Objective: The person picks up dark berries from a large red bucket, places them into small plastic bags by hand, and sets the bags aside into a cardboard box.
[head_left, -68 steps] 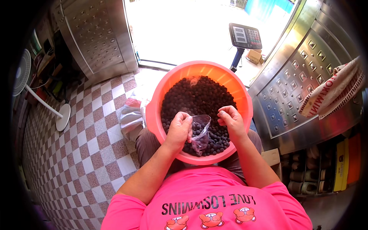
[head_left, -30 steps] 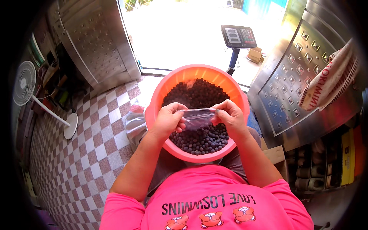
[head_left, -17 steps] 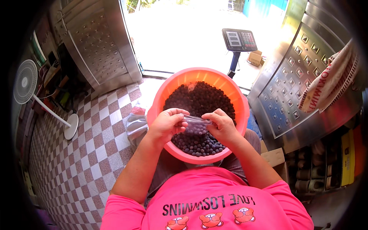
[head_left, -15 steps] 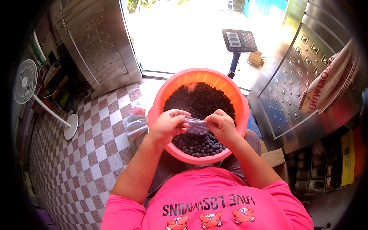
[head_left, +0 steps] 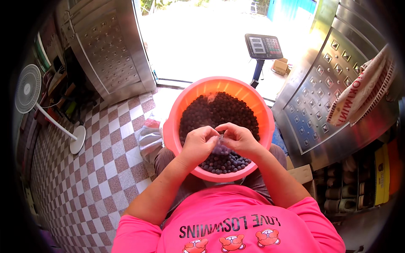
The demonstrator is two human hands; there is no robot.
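A brown-and-white checkered tile floor (head_left: 97, 177) spreads over the left side, below a left metal door (head_left: 109, 55) with raised studs; a matching right metal door (head_left: 318, 105) carries a red-and-white towel (head_left: 358, 97). In front of the person in the pink shirt (head_left: 249, 211), a coral-orange plastic tub (head_left: 169, 128) sits between the knees, well filled with dark round berries (head_left: 225, 164). A white pedestal fan (head_left: 28, 88) stands at far left, a scale display (head_left: 264, 46) on a blue post rises beyond the tub, and a white sack (head_left: 150, 138) leans just beside its left edge. Over the berries, the left hand (head_left: 199, 144) and right hand (head_left: 239, 140) nearly meet, fingers curled and thumbs pressed in, pinching the top of a small clear plastic bag (head_left: 220, 148); whether berries lie inside it is hard to tell.
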